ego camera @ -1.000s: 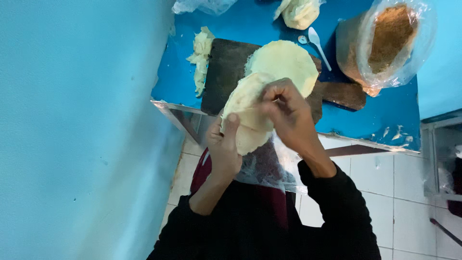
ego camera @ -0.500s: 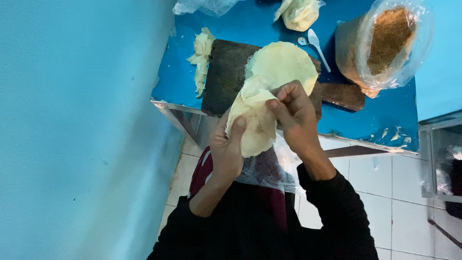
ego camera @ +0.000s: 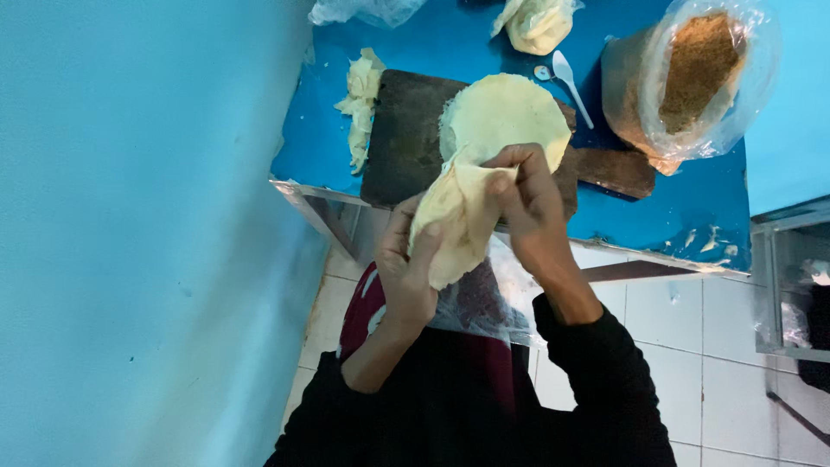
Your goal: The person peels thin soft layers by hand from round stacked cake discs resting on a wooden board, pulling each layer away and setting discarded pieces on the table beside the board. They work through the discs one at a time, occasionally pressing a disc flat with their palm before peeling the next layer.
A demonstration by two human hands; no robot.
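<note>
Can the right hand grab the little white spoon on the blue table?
Probably not right away: the right hand is busy pinching the thin dough sheet with the left hand. The white spoon lies uncovered past the round dough stack.

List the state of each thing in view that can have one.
Wrapper: folded, held off the table by both hands.
Left hand: gripping wrapper's lower edge.
Right hand: pinching wrapper's top.
Stack: flat on board.
Bag: open, holding brown crumbs.
Spoon: lying on table.
</note>
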